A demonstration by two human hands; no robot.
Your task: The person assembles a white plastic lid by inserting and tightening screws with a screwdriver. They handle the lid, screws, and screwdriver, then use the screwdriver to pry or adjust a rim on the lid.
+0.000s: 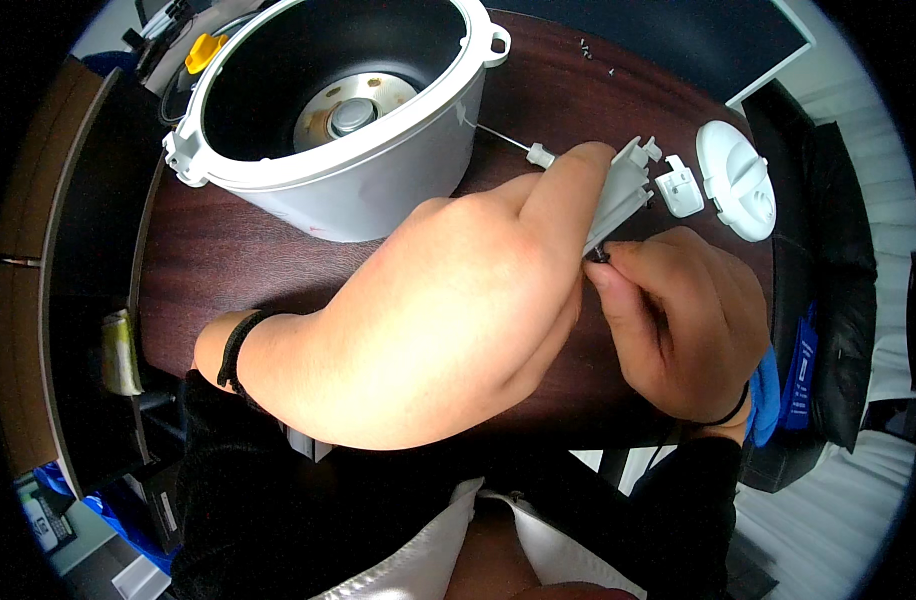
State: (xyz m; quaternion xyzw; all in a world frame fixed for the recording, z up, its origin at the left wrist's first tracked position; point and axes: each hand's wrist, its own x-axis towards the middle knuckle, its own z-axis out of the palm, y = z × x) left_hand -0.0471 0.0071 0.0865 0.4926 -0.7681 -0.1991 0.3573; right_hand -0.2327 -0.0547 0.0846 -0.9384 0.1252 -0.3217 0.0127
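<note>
My left hand (468,290) is closed around a white plastic piece (623,195) with ribs and clips along its edge. At the lower end of that piece, the thumb and forefinger of my right hand (690,320) pinch a small dark part (599,255), too small to name. Beyond my left hand stands an open white rice cooker body (378,185) without its lid, its heating plate (323,120) showing inside. A white connector (541,155) on a thin wire comes out beside it. My left palm and fingertips are hidden.
Right of the held piece lie a small white plastic part (682,190) and a round white cover (723,160). A few small screws (586,50) rest on the far side of the dark wooden table (238,235). A yellow object (206,52) sits behind the cooker.
</note>
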